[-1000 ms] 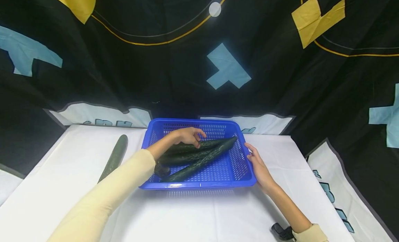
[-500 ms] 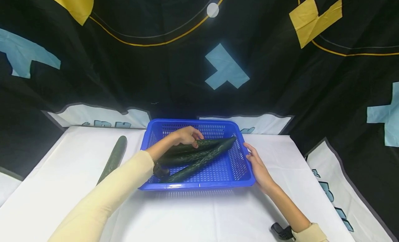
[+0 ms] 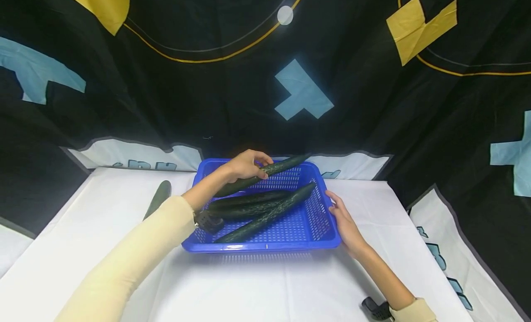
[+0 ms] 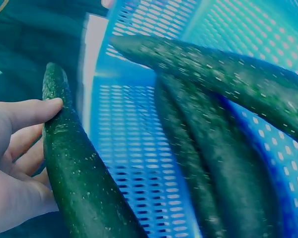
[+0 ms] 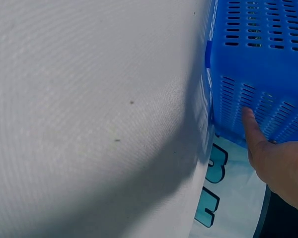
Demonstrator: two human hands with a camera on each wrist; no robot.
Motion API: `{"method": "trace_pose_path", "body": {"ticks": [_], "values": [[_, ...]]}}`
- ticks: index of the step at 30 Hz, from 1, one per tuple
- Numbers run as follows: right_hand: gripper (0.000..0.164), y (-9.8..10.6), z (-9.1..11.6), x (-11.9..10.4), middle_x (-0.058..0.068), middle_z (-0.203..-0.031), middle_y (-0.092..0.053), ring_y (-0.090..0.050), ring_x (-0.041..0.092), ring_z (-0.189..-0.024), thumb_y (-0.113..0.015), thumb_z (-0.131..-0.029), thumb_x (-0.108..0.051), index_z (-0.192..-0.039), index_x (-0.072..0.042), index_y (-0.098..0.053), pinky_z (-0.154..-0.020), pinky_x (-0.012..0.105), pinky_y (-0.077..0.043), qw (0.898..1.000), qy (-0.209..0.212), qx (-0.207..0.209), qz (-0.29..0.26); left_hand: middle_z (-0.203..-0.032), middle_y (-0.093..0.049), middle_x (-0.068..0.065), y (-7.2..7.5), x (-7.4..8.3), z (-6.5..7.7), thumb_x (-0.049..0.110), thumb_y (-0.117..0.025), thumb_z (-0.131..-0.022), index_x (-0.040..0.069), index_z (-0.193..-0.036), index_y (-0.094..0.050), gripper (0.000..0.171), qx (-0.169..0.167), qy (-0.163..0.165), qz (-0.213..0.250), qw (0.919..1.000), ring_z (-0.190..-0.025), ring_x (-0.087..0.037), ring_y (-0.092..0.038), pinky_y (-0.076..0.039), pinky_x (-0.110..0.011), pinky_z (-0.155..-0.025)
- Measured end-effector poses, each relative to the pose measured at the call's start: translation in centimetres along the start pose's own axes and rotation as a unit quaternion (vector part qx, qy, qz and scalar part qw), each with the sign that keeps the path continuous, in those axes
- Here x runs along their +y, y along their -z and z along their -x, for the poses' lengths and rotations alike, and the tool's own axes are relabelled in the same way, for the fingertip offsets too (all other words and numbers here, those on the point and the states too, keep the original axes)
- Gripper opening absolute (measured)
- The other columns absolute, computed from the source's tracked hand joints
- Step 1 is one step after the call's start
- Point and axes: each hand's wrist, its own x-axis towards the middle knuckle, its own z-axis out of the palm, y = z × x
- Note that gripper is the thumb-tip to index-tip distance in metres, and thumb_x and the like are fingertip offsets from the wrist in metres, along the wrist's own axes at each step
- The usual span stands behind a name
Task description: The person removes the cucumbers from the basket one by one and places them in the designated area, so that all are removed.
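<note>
My left hand (image 3: 244,166) holds a long dark green cucumber (image 3: 287,165) between thumb and fingers, tilted above the back left part of a blue plastic basket (image 3: 265,246). In the left wrist view, the held cucumber (image 4: 87,163) is pinched near its tip. Other cucumbers (image 3: 271,216) lie inside the basket, one slanting across the ends of the rest. At the basket's right side, my right hand (image 3: 346,227) rests on the rim with fingers fairly straight. The right wrist view shows one straight finger (image 5: 253,129) against the perforated outer wall; the other fingers are mostly hidden.
Another cucumber (image 3: 158,198) lies on the white-covered table (image 3: 232,289) left of the basket, partly hidden by my left sleeve (image 3: 137,257). A black patterned cloth (image 3: 186,105) hangs behind the table. Each wrist carries a black camera (image 3: 376,308).
My left hand has lifted one cucumber from the basket's others and moved up and slightly left. The right hand stays at the basket's right side.
</note>
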Motion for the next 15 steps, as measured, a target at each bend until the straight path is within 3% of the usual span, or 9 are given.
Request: {"method": "trace_pose_path", "body": {"ticks": [5,15], "values": [[0.051,-0.1,0.0,0.0,0.017,-0.159,-0.022,-0.038,0.037,-0.131,-0.024,-0.107,-0.018,-0.159,-0.02,-0.019,-0.096,0.034,-0.043,1.0,0.001,-0.001,0.002,-0.126,-0.059,-0.014,1.3,1.4,1.2,0.0,-0.074,-0.087,0.005,-0.128,-0.063,0.042,0.041,-0.027,0.015,0.9987,-0.116,-0.032,-0.053,-0.046,-0.045,-0.1],[0.052,-0.1,0.0,0.0,0.017,-0.159,-0.022,-0.04,0.038,-0.13,-0.025,-0.108,-0.019,-0.159,-0.02,-0.018,-0.096,0.032,-0.044,1.0,0.001,0.004,0.008,-0.119,-0.062,-0.013,5.1,2.7,5.0,0.006,-0.074,-0.087,0.006,-0.13,-0.062,0.045,0.116,-0.039,0.013,0.9924,-0.105,-0.03,-0.057,-0.049,-0.042,-0.091]]}}
